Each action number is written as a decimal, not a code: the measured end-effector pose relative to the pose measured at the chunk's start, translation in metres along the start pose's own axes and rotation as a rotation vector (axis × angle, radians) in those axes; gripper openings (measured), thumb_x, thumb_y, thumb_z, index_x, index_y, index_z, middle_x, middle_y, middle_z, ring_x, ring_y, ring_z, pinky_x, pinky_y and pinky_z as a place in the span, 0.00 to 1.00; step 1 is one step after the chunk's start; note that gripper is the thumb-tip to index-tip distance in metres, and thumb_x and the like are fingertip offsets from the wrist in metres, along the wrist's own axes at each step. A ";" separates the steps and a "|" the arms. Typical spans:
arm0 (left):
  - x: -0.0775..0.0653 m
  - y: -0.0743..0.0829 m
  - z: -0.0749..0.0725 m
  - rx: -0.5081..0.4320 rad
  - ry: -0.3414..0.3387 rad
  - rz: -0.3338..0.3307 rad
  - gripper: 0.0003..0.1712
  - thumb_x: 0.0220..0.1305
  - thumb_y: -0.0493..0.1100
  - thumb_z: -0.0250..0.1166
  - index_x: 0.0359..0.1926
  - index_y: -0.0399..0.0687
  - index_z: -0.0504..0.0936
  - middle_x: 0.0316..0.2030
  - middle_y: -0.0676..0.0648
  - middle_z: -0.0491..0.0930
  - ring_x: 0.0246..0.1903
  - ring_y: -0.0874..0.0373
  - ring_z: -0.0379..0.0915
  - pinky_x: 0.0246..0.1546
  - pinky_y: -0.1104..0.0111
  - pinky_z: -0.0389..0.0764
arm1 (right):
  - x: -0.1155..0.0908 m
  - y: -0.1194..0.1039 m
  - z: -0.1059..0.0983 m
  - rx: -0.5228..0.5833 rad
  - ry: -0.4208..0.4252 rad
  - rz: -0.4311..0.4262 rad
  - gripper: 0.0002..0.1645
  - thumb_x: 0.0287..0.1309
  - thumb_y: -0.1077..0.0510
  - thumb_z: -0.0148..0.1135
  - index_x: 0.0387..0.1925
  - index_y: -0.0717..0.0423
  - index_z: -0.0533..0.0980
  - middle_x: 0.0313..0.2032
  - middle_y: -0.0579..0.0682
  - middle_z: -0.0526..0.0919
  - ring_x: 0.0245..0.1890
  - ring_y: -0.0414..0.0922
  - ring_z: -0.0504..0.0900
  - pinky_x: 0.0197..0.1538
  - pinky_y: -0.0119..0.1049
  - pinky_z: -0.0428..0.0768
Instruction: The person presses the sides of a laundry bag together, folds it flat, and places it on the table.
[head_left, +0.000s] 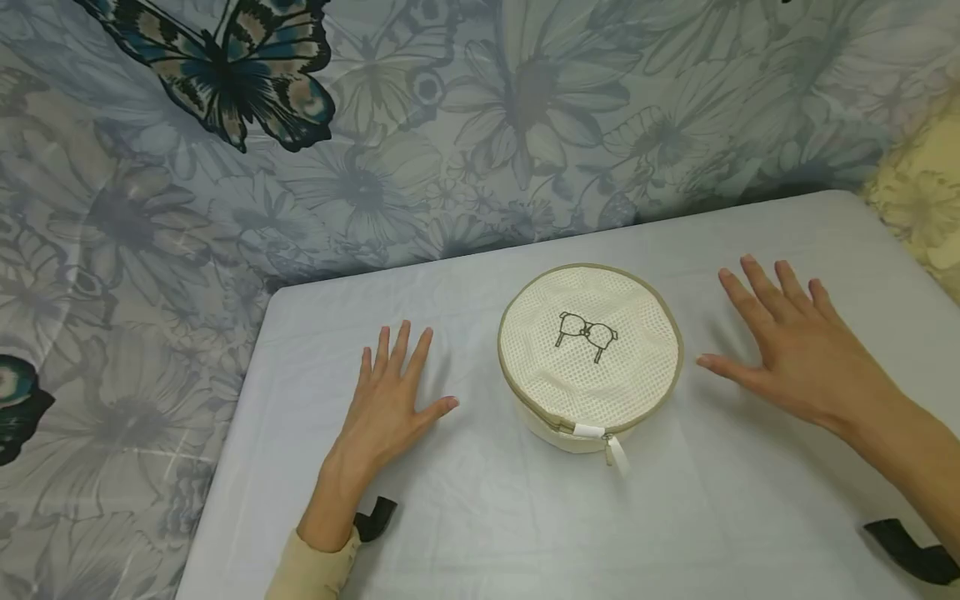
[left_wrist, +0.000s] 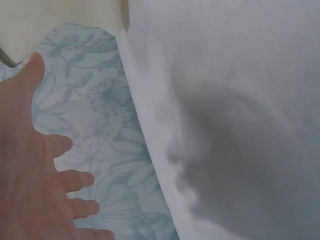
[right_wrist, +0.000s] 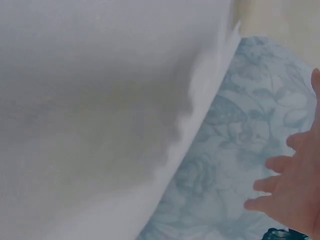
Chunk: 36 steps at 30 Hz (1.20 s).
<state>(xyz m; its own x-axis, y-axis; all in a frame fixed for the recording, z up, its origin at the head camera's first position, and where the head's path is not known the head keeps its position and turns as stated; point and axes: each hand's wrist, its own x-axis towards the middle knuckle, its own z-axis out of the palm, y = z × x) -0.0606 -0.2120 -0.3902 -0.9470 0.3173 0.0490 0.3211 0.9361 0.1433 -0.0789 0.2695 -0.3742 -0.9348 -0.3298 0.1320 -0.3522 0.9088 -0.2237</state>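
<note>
A round cream mesh pouch (head_left: 585,383) with a tan zipped rim stands on the white-covered table (head_left: 465,517). Glasses are outlined in dark thread on its lid, and a white zipper pull (head_left: 618,455) hangs at the front. My left hand (head_left: 386,408) is to the left of the pouch, palm down with fingers spread. On the other side, my right hand (head_left: 806,354) is spread the same way, its thumb pointing toward the pouch. Both hands are apart from the pouch and hold nothing. Each wrist view shows its hand's extended fingers and a shadow on the cloth.
Behind the table hangs a grey-blue fabric (head_left: 525,108) printed with flowers and a large butterfly (head_left: 225,75). The table's back edge runs just beyond the pouch. Black straps (head_left: 375,518) show near both wrists.
</note>
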 end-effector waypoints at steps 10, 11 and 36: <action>0.002 0.007 -0.005 -0.062 0.052 0.059 0.57 0.62 0.75 0.56 0.80 0.57 0.42 0.77 0.40 0.49 0.76 0.41 0.38 0.73 0.48 0.51 | 0.000 -0.006 -0.008 0.073 0.093 0.019 0.61 0.52 0.37 0.71 0.79 0.47 0.50 0.64 0.68 0.71 0.61 0.67 0.69 0.45 0.70 0.72; 0.002 0.007 -0.006 -0.063 0.062 0.070 0.57 0.62 0.74 0.57 0.80 0.57 0.42 0.77 0.40 0.50 0.76 0.41 0.39 0.72 0.48 0.51 | 0.000 -0.007 -0.008 0.073 0.092 0.023 0.60 0.53 0.37 0.71 0.79 0.46 0.50 0.64 0.69 0.71 0.60 0.67 0.70 0.43 0.70 0.72; 0.023 0.025 -0.025 -0.131 0.182 0.292 0.54 0.62 0.76 0.54 0.79 0.56 0.48 0.74 0.48 0.59 0.71 0.50 0.57 0.66 0.51 0.65 | -0.002 -0.034 -0.030 0.153 0.175 -0.051 0.52 0.59 0.50 0.70 0.78 0.41 0.52 0.64 0.47 0.74 0.44 0.45 0.80 0.27 0.38 0.74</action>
<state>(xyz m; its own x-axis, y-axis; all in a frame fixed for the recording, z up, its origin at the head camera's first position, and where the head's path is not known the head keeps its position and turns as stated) -0.0743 -0.1854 -0.3608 -0.8039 0.5250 0.2796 0.5861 0.7791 0.2224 -0.0638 0.2469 -0.3381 -0.8979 -0.3132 0.3094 -0.4145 0.8383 -0.3542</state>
